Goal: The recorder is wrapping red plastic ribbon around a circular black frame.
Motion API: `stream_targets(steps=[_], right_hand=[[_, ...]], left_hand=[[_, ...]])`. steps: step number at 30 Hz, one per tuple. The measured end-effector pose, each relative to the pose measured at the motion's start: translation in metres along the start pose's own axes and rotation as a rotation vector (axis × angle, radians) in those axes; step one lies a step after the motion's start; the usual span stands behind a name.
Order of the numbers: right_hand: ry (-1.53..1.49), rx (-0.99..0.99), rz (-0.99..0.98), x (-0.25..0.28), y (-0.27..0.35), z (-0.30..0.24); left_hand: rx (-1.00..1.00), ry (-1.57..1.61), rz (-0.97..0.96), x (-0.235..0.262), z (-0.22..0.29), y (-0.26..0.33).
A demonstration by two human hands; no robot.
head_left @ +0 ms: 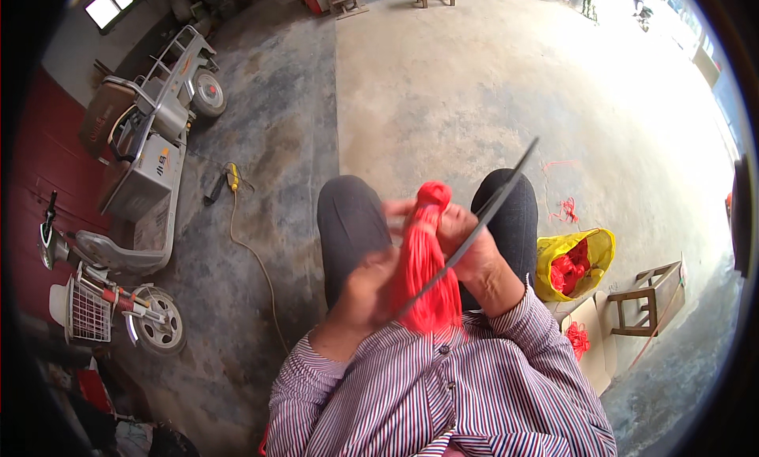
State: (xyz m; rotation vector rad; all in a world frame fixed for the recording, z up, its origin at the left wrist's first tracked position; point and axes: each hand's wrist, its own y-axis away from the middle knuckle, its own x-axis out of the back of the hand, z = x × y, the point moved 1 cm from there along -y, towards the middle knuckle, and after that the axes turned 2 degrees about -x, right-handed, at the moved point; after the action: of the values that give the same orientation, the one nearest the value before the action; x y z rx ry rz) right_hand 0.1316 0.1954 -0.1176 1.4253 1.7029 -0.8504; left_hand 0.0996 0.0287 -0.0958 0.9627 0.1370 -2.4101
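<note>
In front of my lap hangs a red cord tassel (429,275), its strands bound near the top below a rounded red head. My left hand (373,279) is closed on its left side, some fingers hidden behind the strands and slightly blurred. On the other side my right hand (468,239) grips the bound neck, fingers curled around it. A long thin dark strip (500,198) slants across the tassel and past my right wrist; which hand holds it, if either, I cannot tell.
Right of my knee stands a yellow bag (598,255) of red cord bundles, beside a wooden stool (650,303). Red cord (579,340) lies on a beige surface and loose cord (568,210) on the floor. At left are a three-wheeler (150,168) and a yellow power strip (232,177).
</note>
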Motion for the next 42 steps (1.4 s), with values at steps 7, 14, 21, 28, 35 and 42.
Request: stream_targets(steps=[7,14,21,28,35,42], right_hand=[[0.153,0.286,0.305,0.102,0.023,0.009],[-0.127,0.526,-0.279,0.038,0.082,-0.066],[0.235,0.547,-0.248,0.004,0.108,-0.071],[-0.127,0.455,0.588,0.052,0.082,-0.069],[0.726,0.16,0.023,-0.019,0.045,-0.028],[1.168,0.488,0.168,-0.013,0.005,-0.011]], left_hand=[[-0.171,0.07,0.01,0.018,0.012,0.002],[-0.269,-0.029,0.096,0.064,0.025,0.001],[-0.275,-0.068,0.097,0.053,0.032,0.004],[-0.292,-0.102,0.082,0.062,0.029,0.003],[-0.248,0.057,0.128,0.036,0.013,-0.005],[-0.288,-0.233,0.165,0.018,-0.002,-0.018]])
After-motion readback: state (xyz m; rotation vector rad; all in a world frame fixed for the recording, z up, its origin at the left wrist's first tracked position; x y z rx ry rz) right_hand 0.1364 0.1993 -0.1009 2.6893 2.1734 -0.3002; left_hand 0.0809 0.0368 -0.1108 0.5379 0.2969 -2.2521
